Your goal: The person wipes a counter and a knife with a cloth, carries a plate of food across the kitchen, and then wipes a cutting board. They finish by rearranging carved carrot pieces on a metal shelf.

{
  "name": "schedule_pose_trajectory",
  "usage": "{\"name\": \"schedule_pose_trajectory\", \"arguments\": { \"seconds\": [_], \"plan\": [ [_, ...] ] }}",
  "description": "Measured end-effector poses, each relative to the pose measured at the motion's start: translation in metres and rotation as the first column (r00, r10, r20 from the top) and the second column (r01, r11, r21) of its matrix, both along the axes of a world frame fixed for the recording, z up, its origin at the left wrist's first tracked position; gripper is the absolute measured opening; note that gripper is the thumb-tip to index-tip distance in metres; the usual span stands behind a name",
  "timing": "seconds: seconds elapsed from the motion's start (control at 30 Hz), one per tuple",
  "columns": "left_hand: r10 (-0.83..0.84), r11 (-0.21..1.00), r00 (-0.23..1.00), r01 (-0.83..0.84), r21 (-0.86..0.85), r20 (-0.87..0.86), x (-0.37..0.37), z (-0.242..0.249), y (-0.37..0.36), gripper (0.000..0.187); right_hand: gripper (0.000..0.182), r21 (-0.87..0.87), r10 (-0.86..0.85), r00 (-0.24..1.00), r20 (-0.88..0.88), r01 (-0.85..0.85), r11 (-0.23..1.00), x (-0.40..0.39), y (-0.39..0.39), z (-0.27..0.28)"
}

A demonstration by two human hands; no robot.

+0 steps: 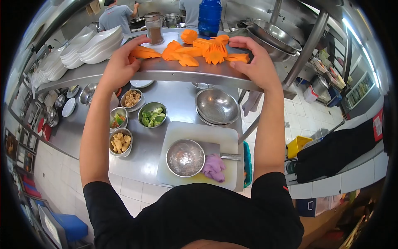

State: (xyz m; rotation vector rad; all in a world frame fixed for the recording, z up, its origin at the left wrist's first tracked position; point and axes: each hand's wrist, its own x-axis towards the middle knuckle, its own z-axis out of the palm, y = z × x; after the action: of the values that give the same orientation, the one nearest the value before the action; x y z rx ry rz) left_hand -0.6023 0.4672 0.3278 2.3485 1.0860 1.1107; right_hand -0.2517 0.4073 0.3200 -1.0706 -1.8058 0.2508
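Observation:
Carved pieces of carrot (203, 46), one with a flower-like cut, lie in a loose row on the raised steel shelf (182, 75). My left hand (123, 62) is at the row's left end, thumb and fingers apart and curved about a long carrot piece (145, 52). At the opposite end my right hand (258, 63) is open too, its fingers above and thumb below a flat carrot piece (238, 57). Below, a metal bowl (185, 157) stands on a white cutting board (182, 130), partly over a cleaver (230, 157) with a purple cloth (214, 168) against it.
Stacked white dishes (99, 43) stand left on the shelf; a jar (155, 29) and blue bottle (209, 17) rise behind the carrots. Bowls of broccoli (152, 115) and other food sit on the lower counter near steel bowls (217, 106). A shelf post (309, 45) stands right. Two people work beyond.

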Motion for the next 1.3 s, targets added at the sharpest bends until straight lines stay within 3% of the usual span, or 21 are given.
{"name": "schedule_pose_trajectory", "arguments": {
  "seconds": [0.1,0.17,0.23,0.27,0.33,0.37,0.5,0.57,0.7,0.8,0.87,1.0,1.1,1.17,1.3],
  "plan": [
    [0.016,0.998,1.000,-0.017,0.064,0.019,0.000,-0.005,0.008,0.061,0.054,-0.113,0.113,0.992,-0.048,-0.117,0.987,-0.014,-0.002,0.008],
    [0.042,0.994,0.999,-0.042,0.103,0.005,0.005,-0.003,0.010,0.063,0.053,0.140,0.019,0.984,0.177,-0.045,0.989,-0.019,0.015,-0.001],
    [0.155,0.843,0.972,-0.038,0.536,-0.175,0.016,0.001,0.012,0.063,0.051,0.171,-0.064,0.965,0.256,0.020,0.985,-0.019,0.020,-0.001],
    [0.156,0.843,0.972,-0.037,0.537,-0.178,0.023,0.005,0.012,0.063,0.050,0.202,-0.149,0.932,0.332,0.084,0.976,-0.019,0.021,-0.001],
    [-0.002,0.910,0.920,0.163,0.380,-0.391,0.040,0.014,0.008,0.059,0.049,0.148,-0.156,0.956,0.248,0.122,0.981,-0.019,0.019,-0.004],
    [0.001,0.927,0.899,0.163,0.336,-0.439,0.047,0.018,0.003,0.056,0.049,0.091,-0.167,0.972,0.165,0.154,0.984,-0.018,0.018,-0.005],
    [-0.052,0.950,0.852,0.203,0.238,-0.521,0.056,0.028,0.023,0.050,0.045,0.043,-0.174,0.980,0.100,0.170,0.984,-0.019,0.010,-0.002],
    [-0.082,0.994,0.896,0.107,0.033,-0.436,0.059,0.035,0.025,0.042,0.044,-0.009,-0.165,0.983,0.087,0.166,0.986,-0.018,0.008,-0.001],
    [-0.112,0.994,0.935,0.110,-0.024,-0.336,0.049,0.036,0.038,0.032,0.044,0.044,-0.149,0.985,0.090,0.145,0.988,-0.018,0.010,-0.003],
    [-0.216,0.976,0.950,0.205,-0.070,-0.225,0.042,0.036,0.045,0.028,0.044,0.053,-0.180,0.977,0.112,0.175,0.983,-0.018,0.010,-0.004],
    [-0.219,0.967,0.971,0.203,-0.154,-0.096,0.039,0.038,0.046,0.022,0.044,0.016,-0.157,0.985,0.073,0.157,0.988,-0.018,0.010,-0.003],
    [-0.193,0.978,0.981,0.195,-0.075,0.033,0.034,0.038,0.058,0.020,0.045,0.018,-0.166,0.983,0.080,0.165,0.986,-0.019,0.008,-0.002],
    [-0.168,0.986,0.983,0.167,-0.018,-0.075,0.043,0.038,0.042,0.024,0.046,0.022,-0.153,0.984,0.089,0.152,0.988,-0.019,0.007,-0.001],
    [-0.124,0.991,0.962,0.108,-0.077,-0.244,0.055,0.037,0.033,0.031,0.046,-0.013,-0.162,0.984,0.073,0.163,0.987,-0.021,0.006,0.000],
    [0.002,0.997,0.945,-0.028,-0.074,-0.327,0.074,0.041,0.030,0.031,0.046,-0.006,-0.144,0.987,0.066,0.145,0.989,-0.020,0.007,0.000]
  ]
}}
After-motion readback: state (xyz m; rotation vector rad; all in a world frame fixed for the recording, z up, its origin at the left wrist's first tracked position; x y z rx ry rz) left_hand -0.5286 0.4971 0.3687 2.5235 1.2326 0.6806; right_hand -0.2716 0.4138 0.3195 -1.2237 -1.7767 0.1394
